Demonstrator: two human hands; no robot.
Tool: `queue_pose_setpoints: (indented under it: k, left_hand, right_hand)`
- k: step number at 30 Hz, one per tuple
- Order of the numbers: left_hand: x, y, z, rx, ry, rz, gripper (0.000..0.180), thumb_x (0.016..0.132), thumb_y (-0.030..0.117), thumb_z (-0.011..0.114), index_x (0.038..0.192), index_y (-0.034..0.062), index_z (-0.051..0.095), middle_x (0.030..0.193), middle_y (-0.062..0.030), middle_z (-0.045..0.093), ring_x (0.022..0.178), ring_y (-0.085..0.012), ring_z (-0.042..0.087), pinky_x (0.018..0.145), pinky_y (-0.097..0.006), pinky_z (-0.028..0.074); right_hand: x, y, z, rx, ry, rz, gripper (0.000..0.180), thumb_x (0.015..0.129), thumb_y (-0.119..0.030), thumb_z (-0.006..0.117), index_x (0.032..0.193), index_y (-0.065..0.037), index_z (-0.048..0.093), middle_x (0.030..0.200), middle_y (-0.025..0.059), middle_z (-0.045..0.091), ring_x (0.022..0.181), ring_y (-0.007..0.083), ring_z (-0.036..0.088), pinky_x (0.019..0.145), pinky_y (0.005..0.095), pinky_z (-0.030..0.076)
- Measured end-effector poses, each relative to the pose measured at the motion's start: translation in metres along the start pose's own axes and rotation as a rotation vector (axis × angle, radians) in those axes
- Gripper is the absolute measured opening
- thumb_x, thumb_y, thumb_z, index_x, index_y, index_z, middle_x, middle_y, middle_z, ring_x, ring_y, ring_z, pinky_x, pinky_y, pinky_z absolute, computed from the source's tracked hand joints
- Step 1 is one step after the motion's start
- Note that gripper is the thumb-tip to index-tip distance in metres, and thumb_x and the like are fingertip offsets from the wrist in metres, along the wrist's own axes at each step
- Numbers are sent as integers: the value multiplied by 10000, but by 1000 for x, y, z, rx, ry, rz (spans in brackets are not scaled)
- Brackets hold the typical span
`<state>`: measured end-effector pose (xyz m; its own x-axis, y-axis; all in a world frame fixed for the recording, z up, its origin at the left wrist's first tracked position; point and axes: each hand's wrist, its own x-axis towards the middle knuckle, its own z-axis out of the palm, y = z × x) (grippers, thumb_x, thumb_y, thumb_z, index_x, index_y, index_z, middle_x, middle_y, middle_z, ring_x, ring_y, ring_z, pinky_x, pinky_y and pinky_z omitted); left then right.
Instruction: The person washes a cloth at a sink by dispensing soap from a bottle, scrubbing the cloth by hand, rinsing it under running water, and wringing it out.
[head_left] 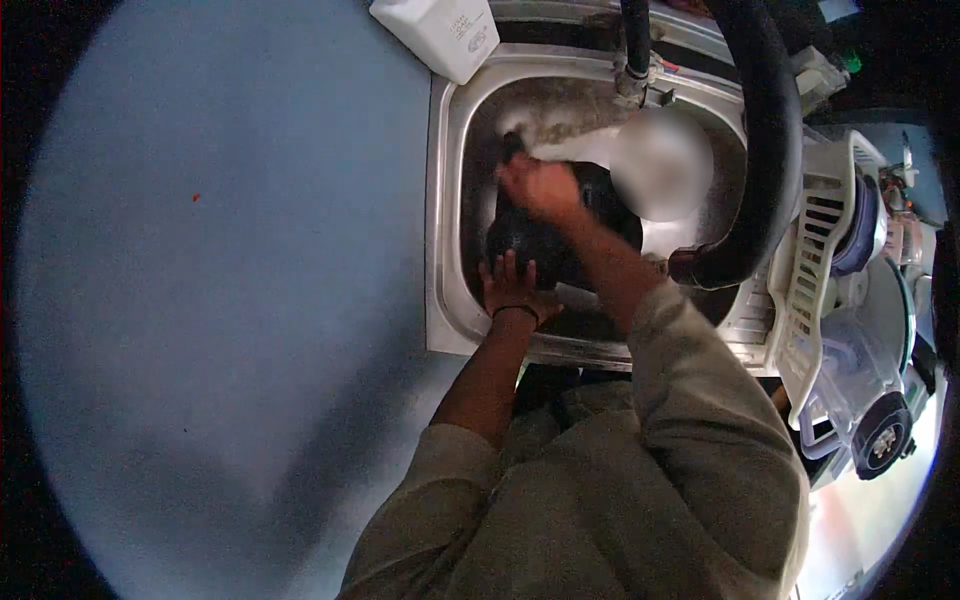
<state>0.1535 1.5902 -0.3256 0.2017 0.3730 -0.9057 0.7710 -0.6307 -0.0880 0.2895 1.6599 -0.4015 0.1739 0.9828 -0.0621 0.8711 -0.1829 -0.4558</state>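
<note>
Black object in sink, direction and long axis unclear

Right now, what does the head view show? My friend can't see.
A person's left hand rests on a black object in a metal sink; the blurred right hand is near its far side. A white dish rack is at right.

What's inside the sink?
In the metal sink is a black object, with the left hand at its near edge and the right hand over it. What lies beneath is covered; a pale blurred patch hides more.
</note>
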Motion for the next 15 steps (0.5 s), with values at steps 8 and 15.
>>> queue_pose_setpoints:
  k: [8, 15]
  left_hand:
    - [0, 12, -9, 15, 21, 73, 967, 767, 784, 398, 1506, 248, 77, 1569, -86, -49, 1446, -265, -44, 1112, -560, -84]
    - [9, 1, 7, -4, 20, 35, 952, 762, 798, 375, 1503, 265, 106, 1570, -89, -35, 1444, -287, -40, 1105, -558, -111]
  right_hand:
    - [39, 66, -8, -152, -217, -123, 396, 944, -358, 406, 912, -51, 654, 818, 193, 671, 725, 347, 668, 648, 494, 534]
    - [12, 17, 10, 151, -161, 76, 451, 965, -461, 333, 1041, -99, 590, 901, 197, 659, 730, 374, 646, 664, 499, 519]
